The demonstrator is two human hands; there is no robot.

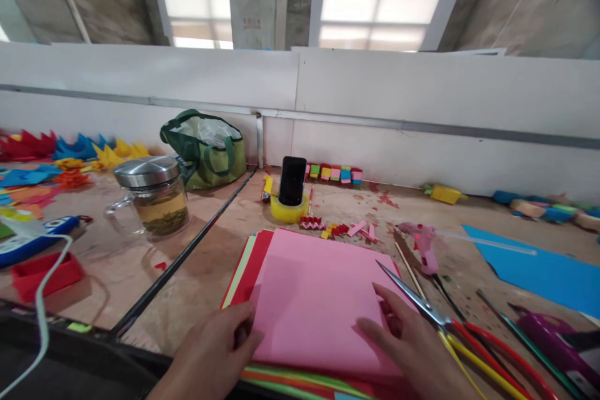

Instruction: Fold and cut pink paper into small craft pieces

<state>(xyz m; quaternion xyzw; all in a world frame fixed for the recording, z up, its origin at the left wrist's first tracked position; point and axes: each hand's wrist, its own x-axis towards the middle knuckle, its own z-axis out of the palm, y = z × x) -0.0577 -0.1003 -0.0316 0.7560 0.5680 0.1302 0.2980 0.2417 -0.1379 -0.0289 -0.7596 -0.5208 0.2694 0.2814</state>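
Observation:
A pink paper sheet (314,294) lies on top of a stack of coloured paper (246,265) on the table in front of me. My left hand (213,350) rests at the sheet's near left edge, fingers curled against it. My right hand (412,350) lies on the sheet's near right corner with its fingers stretched flat. Scissors (422,306) with red and yellow handles lie just right of that hand, blades pointing away.
A black phone (292,180) stands in a yellow tape roll (288,211). A pink glue gun (424,247), blue paper (544,272), thin sticks and folded scraps lie to the right. A glass tea jar (152,197), a green bag (206,150) and paper crowns sit left.

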